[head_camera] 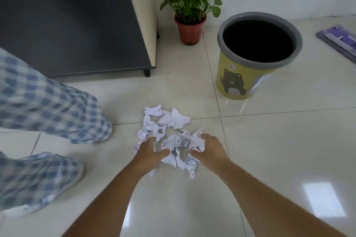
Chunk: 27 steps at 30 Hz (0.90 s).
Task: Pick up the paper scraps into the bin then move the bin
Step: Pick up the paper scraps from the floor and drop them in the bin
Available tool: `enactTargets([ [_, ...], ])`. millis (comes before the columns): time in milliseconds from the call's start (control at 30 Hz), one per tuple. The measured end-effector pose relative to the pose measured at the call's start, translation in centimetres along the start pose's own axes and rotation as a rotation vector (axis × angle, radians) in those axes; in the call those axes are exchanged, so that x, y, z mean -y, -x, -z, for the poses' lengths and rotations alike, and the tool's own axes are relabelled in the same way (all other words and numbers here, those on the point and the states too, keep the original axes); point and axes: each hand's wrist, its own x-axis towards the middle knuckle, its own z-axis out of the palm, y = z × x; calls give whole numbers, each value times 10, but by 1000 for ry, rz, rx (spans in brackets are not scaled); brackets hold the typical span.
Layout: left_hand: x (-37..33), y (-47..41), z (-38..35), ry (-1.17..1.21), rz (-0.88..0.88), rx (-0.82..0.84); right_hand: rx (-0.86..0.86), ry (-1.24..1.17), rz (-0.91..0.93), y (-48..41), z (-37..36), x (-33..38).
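Note:
A heap of crumpled white paper scraps lies on the pale tiled floor, some with printed marks. My left hand rests on the heap's left edge, fingers spread. On the heap's right edge sits my right hand, fingers curved over a crumpled wad. Both hands touch the near scraps from either side; no scrap is lifted off the floor. The bin stands upright behind and to the right, yellow with a bear picture, a grey rim and a dark inside.
A potted green plant stands by the wall left of the bin. A dark cabinet fills the back left. Legs in blue checked trousers and matching slippers are at the left. A purple flat object lies at the right edge.

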Motion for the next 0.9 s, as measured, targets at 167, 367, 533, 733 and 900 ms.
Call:
enactTargets([
  [167,2,-25,-11,-181,-99,14,21,127,23,-16,-16,0],
  [367,10,-53,-34,-308,-127,67,35,269,58,-36,-38,-7],
  [533,14,-61,-52,-632,-181,116,124,281,55,-47,-49,-15],
  [733,18,-60,-79,-667,-265,76,50,390,103,-45,-72,-31],
  [900,18,-60,-80,-523,-269,102,37,188,110,-48,-74,-37],
])
